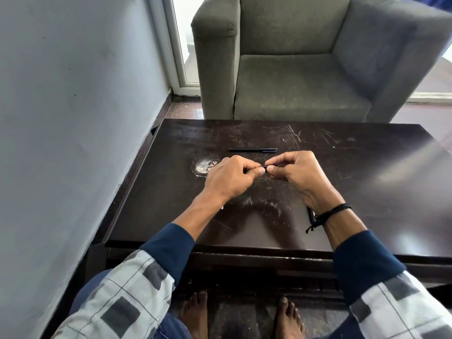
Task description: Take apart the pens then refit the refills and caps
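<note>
A dark blue pen [266,165] is held between my two hands just above the dark wooden table [367,182]; only a short stretch of it shows between the fingertips. My left hand [231,178] pinches its left end, and my right hand [297,172] pinches the right part, with a bit of the pen showing past the fingers. Whether the cap is on or off is hidden by my fingers. A second dark pen [252,150] lies flat on the table just beyond my hands, pointing left to right.
A worn pale patch [203,165] marks the tabletop left of my left hand. A dark phone-like object [311,216] lies under my right wrist. A grey armchair [305,69] stands behind the table; a wall runs along the left.
</note>
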A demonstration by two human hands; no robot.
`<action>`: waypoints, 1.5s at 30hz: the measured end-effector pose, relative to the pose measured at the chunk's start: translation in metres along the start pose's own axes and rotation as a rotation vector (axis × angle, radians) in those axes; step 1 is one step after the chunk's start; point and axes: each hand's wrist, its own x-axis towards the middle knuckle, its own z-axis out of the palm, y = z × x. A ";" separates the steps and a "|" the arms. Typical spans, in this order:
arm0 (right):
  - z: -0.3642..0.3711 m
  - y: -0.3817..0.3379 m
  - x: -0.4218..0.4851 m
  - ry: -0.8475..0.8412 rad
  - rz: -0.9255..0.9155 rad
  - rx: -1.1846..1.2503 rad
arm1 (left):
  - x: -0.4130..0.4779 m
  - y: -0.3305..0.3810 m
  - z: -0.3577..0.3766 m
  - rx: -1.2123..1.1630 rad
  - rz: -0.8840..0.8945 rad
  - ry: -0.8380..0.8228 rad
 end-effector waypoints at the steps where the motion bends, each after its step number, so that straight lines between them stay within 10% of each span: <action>1: -0.001 0.001 0.001 -0.005 0.003 -0.004 | 0.000 0.000 0.000 -0.012 -0.002 -0.013; 17: -0.018 0.010 0.012 -0.017 0.106 -0.070 | 0.020 -0.027 -0.011 -0.082 -0.061 -0.289; 35: 0.002 0.025 0.025 -0.199 0.202 -0.790 | 0.020 -0.031 -0.013 -0.192 -0.061 -0.323; 45: -0.003 0.009 0.012 -0.110 0.113 -0.149 | 0.015 -0.027 -0.019 -0.240 -0.032 -0.404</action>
